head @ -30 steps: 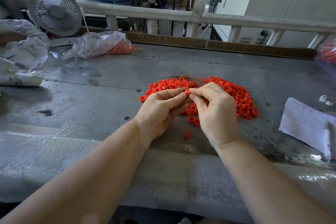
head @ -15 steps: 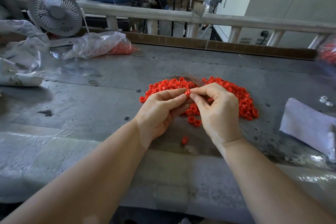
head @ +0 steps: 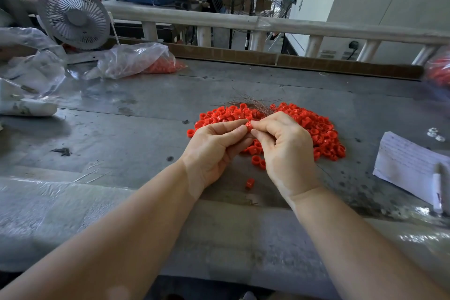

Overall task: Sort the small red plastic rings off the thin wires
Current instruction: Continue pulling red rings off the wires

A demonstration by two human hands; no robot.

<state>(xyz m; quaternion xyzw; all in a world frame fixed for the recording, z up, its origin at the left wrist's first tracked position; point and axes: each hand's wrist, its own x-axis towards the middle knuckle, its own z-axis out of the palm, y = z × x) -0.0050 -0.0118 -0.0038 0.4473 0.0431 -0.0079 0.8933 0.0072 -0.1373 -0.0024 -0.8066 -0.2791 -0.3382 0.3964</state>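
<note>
Scuffed grey metal table [head: 121,134], both hands [head: 211,148] [head: 287,151] pinching one glossy red ring [head: 248,125], ring pile [head: 316,126]

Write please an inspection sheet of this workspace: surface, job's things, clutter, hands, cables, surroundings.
Surface: grey table, stained.
Job's things: heap of red rings; wires at its far edge; stray ring near the wrists.
Clutter: bag with red parts, paper, pen.
Hands: left hand and right hand pinch one ring together.
Cables: nothing seen on the table.
Surroundings: fan, railing, machines behind.
</note>
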